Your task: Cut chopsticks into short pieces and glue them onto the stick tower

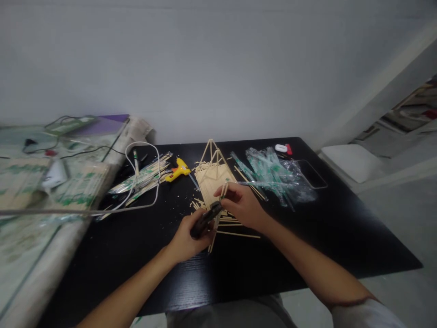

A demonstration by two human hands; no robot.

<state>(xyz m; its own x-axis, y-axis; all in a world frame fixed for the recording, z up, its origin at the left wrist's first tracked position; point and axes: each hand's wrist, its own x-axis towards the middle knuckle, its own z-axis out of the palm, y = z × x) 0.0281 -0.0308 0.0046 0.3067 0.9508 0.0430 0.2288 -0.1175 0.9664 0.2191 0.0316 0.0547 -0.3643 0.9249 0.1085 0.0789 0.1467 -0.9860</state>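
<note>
My left hand (187,240) is closed around the dark handles of what look like cutting pliers (204,223). Their jaws meet a pair of thin wooden chopsticks (213,241), held on a slant over the table. The fingers of my right hand (244,205) pinch these chopsticks near their upper end. Just beyond my hands lies a flat wooden panel of sticks (208,182). A pointed frame of glued sticks (211,150) rises at its far end. Cut stick pieces (229,219) are scattered under and beside my hands, which partly hide them.
A yellow glue gun (178,170) with a white cable (157,182) lies left of the panel, near wrapped chopsticks (143,180). Crumpled plastic wrappers (273,175) and a phone (311,174) are on the right. More packs (83,184) cover the left-hand table.
</note>
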